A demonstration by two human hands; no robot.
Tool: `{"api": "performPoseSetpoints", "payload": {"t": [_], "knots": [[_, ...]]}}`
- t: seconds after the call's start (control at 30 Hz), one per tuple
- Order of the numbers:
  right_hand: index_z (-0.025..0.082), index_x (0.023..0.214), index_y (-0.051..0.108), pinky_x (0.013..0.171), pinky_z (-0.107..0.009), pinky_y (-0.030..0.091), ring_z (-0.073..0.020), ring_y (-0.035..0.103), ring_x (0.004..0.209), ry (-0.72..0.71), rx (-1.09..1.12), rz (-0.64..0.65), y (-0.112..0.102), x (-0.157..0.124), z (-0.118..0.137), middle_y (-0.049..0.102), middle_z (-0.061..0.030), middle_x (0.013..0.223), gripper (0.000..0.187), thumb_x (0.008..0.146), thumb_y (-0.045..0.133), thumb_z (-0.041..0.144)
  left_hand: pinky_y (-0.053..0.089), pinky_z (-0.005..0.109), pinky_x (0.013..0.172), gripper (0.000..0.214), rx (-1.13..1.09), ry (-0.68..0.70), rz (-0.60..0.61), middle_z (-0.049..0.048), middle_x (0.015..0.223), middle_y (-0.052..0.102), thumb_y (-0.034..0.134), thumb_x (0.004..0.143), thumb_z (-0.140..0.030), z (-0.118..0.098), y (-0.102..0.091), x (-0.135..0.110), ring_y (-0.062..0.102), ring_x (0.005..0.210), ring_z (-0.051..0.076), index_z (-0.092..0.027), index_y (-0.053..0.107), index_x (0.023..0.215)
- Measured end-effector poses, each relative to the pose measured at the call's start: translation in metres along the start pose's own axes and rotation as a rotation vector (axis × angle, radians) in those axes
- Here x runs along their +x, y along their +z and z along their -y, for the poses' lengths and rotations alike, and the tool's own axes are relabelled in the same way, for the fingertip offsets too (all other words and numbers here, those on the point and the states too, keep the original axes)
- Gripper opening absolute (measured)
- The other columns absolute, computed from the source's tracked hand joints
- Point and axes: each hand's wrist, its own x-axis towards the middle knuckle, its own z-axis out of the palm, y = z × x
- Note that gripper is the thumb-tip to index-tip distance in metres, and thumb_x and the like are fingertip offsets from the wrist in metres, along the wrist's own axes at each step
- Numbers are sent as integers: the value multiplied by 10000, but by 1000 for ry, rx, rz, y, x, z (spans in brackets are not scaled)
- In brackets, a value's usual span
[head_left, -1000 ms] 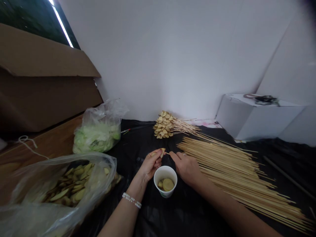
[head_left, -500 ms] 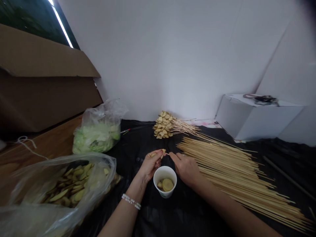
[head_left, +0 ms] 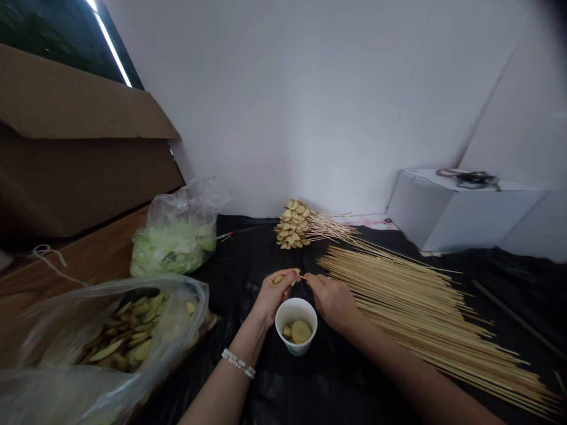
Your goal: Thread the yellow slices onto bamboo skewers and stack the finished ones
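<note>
Pinched in the fingers of my left hand (head_left: 275,293) are thin potato slices (head_left: 296,272), partly hidden by the fingers. My right hand (head_left: 333,298) is closed on a thin wooden skewer (head_left: 302,277), whose tip end reaches the slices. Just below and between both hands stands a white paper cup (head_left: 296,348) with several potato slices (head_left: 300,332) inside. To the right, many loose skewers (head_left: 411,301) lie side by side, running under or beside my right forearm. Beyond my hands rests a pile of skewered potato slices (head_left: 293,224), the sticks pointing right.
An open clear plastic bag (head_left: 186,283) of potato slices lies at left. Behind it sits a tied-looking bag of pale green vegetable (head_left: 175,242). A cardboard box (head_left: 80,177) stands far left, a white box (head_left: 460,206) at right. Black plastic sheeting (head_left: 248,254) covers the surface; a pen (head_left: 225,235) lies on it.
My left hand has shifted very slightly right, and the slices in it have turned a little against the skewer. The cup and piles are unmoved.
</note>
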Motion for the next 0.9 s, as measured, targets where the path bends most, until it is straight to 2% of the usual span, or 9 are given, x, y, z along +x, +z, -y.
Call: {"api": "performPoseSetpoints", "payload": {"t": [0.2, 0.37, 0.5, 0.7, 0.9], "knots": [[181, 870, 563, 559, -258, 270, -128, 557, 664, 10, 15, -46, 2, 0, 0, 618, -31, 788, 227, 958, 355, 206, 163, 150, 354, 348, -68, 3, -42, 32, 669, 641, 842, 522, -329, -5, -4, 0, 293, 394, -9, -99, 683, 729], [182, 848, 541, 572, -247, 271, -119, 558, 651, 49, 150, 8, 4, 3, -1, 624, -8, 749, 211, 953, 358, 175, 150, 155, 349, 335, -50, -20, -4, -22, 537, 552, 829, 548, -340, -5, -3, -2, 258, 380, -4, -98, 682, 726], [181, 831, 532, 601, -235, 293, -122, 560, 674, 72, 237, 9, 5, 4, -2, 620, -5, 735, 213, 955, 358, 182, 155, 154, 350, 330, -50, -25, -2, 0, 610, 599, 828, 553, -336, -4, -3, -2, 266, 389, -9, -96, 686, 731], [168, 823, 531, 620, -237, 306, -132, 547, 698, 22, 198, -77, 8, 2, -3, 603, -27, 756, 250, 960, 322, 171, 169, 157, 348, 317, -40, -30, 27, 7, 623, 604, 813, 583, -350, 2, -4, 1, 264, 390, -5, -94, 695, 726], [177, 850, 540, 595, -247, 285, -124, 558, 670, 49, 171, -3, 10, 2, -5, 623, -17, 759, 234, 964, 336, 188, 202, 159, 365, 310, -26, -27, 24, 31, 698, 653, 815, 582, -342, 4, -4, 1, 294, 400, -2, -100, 703, 741]]}}
